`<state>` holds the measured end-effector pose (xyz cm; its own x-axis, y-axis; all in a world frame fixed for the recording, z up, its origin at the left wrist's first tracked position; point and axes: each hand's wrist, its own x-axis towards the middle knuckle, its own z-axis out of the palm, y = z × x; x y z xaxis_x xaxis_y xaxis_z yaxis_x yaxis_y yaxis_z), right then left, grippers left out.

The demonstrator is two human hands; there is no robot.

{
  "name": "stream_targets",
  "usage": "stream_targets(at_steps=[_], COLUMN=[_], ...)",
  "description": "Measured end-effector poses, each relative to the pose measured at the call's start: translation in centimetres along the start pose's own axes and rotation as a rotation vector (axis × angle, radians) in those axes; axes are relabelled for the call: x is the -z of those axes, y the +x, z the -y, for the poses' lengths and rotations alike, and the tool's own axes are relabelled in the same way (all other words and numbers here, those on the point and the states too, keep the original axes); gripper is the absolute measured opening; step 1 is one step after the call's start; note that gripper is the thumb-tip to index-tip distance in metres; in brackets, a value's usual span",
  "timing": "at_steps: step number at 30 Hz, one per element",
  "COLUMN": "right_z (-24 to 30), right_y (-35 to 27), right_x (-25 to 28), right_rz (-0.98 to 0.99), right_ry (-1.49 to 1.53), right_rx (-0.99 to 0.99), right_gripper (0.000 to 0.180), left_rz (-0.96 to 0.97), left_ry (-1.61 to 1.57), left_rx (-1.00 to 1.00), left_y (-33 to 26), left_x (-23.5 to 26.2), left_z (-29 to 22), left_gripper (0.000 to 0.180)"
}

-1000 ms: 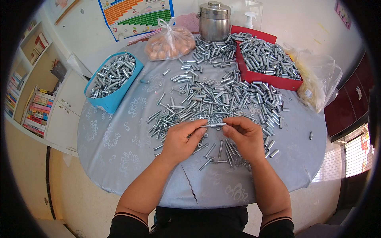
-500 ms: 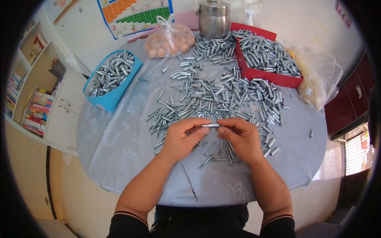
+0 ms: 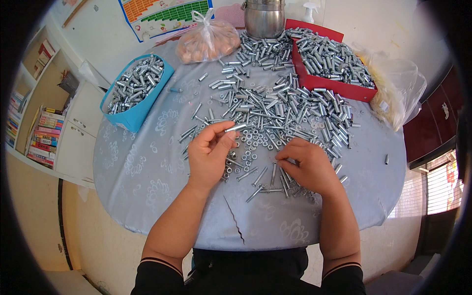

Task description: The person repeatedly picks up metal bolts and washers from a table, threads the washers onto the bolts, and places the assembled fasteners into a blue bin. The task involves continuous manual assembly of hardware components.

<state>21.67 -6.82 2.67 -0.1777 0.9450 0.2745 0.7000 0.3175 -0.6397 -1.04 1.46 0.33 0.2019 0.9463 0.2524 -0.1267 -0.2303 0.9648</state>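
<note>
My left hand (image 3: 209, 150) is raised over the near left of the metal pile, closed on a shiny metal sleeve (image 3: 236, 128) between thumb and fingertips. To its right, my right hand (image 3: 305, 160) hangs low over the pile, thumb and forefinger pinched together; whatever lies between them is too small to make out. Below its fingertips lie several long bolts (image 3: 274, 174). Between the two hands there is a scatter of hex nuts (image 3: 253, 139) and washers. Behind them spreads a heap of loose metal sleeves (image 3: 275, 110).
A blue box (image 3: 140, 115) full of assembled anchors stands at the left, a red box (image 3: 339, 91) of them at the back right. A tied bag (image 3: 209, 44), a steel pot (image 3: 264, 19) and a clear plastic bag (image 3: 398, 98) edge the table. A dark wavy strip (image 3: 234, 219) lies near the front.
My hands have parted. The left has moved up and left with the sleeve; the right has let go of it and dropped a little to the right, toward the bolts.
</note>
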Motion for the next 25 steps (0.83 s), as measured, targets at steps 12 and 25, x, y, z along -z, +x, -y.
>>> stream_targets(at_steps=[12,25], right_z=[-0.8,-1.3], right_y=[0.4,-0.9], right_x=[-0.3,3.3], right_rz=[-0.259,0.136], right_ry=[-0.051,-0.202], right_rx=[-0.225,-0.27], right_gripper=[0.01,0.014], left_rz=[-0.143,-0.119], left_ry=[-0.01,0.013], left_rx=[-0.019,-0.035], left_y=[0.2,-0.1], left_x=[0.2,0.1], left_z=[0.1,0.2], left_gripper=[0.021,0.023])
